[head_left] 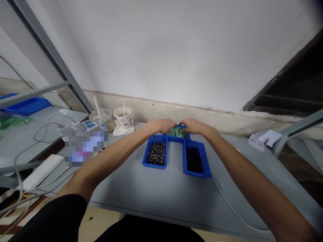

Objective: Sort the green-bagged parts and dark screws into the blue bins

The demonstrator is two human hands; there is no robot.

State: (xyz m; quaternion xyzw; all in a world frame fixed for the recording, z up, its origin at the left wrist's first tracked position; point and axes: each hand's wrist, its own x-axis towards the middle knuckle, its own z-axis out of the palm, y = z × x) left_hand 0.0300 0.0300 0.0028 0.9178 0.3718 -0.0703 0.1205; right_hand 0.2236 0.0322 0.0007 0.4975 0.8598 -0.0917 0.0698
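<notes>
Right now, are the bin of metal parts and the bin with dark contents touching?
Apart. The head view shows a strip of grey tabletop between the metal-parts bin and the dark-contents bin.

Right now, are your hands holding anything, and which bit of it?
It can't be told: the left hand and right hand are at either side of the back blue bin, but their grip is unclear.

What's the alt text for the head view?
Two bare hands, left and right, reach into a blue plastic bin of shiny green pieces at the wall; nearer stand a blue rectangular bin of small metallic parts and a blue rectangular bin of black contents on a grey table.
</notes>
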